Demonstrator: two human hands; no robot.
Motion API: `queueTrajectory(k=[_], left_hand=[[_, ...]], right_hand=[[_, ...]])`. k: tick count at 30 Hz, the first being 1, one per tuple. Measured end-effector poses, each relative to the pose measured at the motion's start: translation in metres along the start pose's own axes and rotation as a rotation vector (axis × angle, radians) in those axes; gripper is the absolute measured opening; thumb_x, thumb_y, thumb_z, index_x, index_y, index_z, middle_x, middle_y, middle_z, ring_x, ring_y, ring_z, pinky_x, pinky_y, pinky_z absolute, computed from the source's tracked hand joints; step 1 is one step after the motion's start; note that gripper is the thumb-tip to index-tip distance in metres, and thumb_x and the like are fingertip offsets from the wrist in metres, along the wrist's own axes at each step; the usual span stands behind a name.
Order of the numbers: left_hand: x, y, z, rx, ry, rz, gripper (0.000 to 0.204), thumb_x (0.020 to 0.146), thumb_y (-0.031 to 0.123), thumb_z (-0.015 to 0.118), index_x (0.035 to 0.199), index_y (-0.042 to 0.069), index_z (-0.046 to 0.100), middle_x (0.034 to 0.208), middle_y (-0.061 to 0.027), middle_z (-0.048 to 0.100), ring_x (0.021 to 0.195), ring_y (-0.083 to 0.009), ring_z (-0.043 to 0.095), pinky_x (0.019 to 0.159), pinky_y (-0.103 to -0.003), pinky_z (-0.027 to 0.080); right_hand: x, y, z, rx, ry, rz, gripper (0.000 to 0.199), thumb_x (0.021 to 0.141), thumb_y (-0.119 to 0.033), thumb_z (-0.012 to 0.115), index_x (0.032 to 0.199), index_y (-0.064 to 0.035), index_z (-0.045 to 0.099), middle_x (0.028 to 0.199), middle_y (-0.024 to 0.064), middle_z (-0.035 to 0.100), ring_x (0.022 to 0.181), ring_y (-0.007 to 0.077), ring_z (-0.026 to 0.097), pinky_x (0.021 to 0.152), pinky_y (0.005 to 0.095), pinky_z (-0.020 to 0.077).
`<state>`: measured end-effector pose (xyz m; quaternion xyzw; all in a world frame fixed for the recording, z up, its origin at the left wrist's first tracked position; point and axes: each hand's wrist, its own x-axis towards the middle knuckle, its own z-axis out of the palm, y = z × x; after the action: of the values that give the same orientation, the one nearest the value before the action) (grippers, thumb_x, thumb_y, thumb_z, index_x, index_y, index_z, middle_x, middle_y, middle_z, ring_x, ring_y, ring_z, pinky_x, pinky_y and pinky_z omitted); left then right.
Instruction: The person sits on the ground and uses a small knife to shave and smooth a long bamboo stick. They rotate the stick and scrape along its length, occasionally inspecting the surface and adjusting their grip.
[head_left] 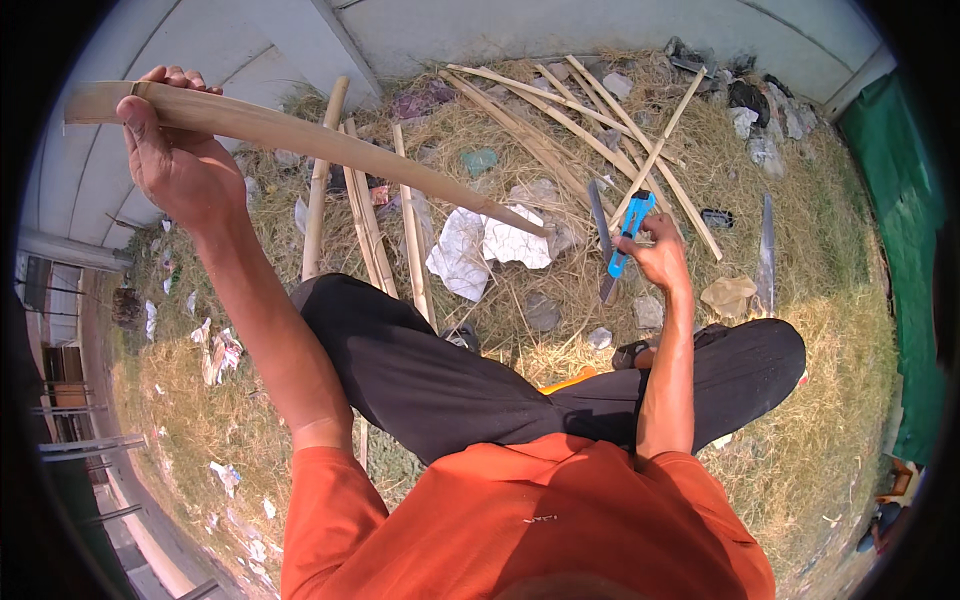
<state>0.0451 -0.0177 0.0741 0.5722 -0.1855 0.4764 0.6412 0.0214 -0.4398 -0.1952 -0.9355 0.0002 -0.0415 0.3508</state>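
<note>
My left hand (185, 160) is raised at the upper left, its fingers and thumb wrapped round one end of a long split bamboo strip (330, 148). The strip slants down to the right, and its narrow end lies over a white crumpled sheet (515, 238). In front of my right knee, my right hand (657, 250) is closed on a blue utility knife (630, 232). Beside the knife shows a dark flat blade (600, 215); whether it belongs to the knife I cannot tell.
Several bamboo strips (545, 150) lie piled on the dry grass ahead. More bamboo pieces (322, 190) stand near my left knee. A long metal blade (767, 255) lies at the right. Beyond are a grey wall (560, 30) and a green sheet (885, 200). Litter is scattered around.
</note>
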Motion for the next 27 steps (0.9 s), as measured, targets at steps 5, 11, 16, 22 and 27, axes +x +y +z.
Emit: queueTrajectory(k=[5,11,16,22,27], left_hand=[[-0.002,0.0,0.0,-0.036,0.01,-0.008,0.042,0.096,0.036,0.051,0.106,-0.005,0.054,0.091,-0.0121,0.056,0.086,-0.0204,0.054,0.076,-0.033,0.045],[0.004,0.0,-0.014,0.073,-0.046,0.11,0.042,0.096,0.028,0.054,0.123,-0.003,0.046,0.092,-0.0138,0.061,0.089,-0.0219,0.061,0.079,-0.036,0.047],[0.007,0.008,-0.019,0.042,-0.066,0.148,0.052,0.094,0.018,0.053,0.137,0.001,0.029,0.089,-0.0171,0.062,0.089,-0.0262,0.061,0.084,-0.037,0.045],[0.023,0.033,-0.025,0.127,-0.23,0.129,0.061,0.092,0.014,0.048,0.143,0.01,0.015,0.085,-0.0206,0.063,0.085,-0.026,0.06,0.082,-0.037,0.044],[0.031,0.035,-0.028,0.216,-0.122,0.101,0.051,0.094,0.019,0.048,0.138,0.012,0.023,0.084,-0.0214,0.065,0.075,-0.0176,0.06,0.071,-0.027,0.044]], right_hand=[[0.001,-0.041,-0.003,0.825,0.115,0.082,0.036,0.077,-0.021,0.074,0.1,0.0017,0.058,0.074,0.0076,0.061,0.058,0.015,0.059,0.051,0.0284,0.0464],[-0.011,-0.092,-0.027,1.473,-0.002,-0.005,0.027,0.097,-0.021,0.047,0.113,0.0003,0.049,0.088,0.0166,0.064,0.075,0.0243,0.067,0.064,0.0338,0.0571],[-0.039,-0.12,-0.022,1.699,0.013,0.122,0.028,0.097,-0.026,0.045,0.114,-0.0034,0.046,0.093,0.0195,0.065,0.076,0.0268,0.068,0.067,0.0348,0.0591],[-0.086,-0.108,0.023,1.552,0.107,0.39,0.027,0.098,-0.03,0.047,0.109,-0.0058,0.046,0.086,0.0143,0.065,0.062,0.0229,0.067,0.053,0.0306,0.057],[-0.1,-0.081,0.036,1.379,0.174,0.487,0.011,0.093,-0.014,0.056,0.098,-0.0064,0.05,0.094,0.0126,0.062,0.074,0.0237,0.068,0.064,0.0306,0.0571]])
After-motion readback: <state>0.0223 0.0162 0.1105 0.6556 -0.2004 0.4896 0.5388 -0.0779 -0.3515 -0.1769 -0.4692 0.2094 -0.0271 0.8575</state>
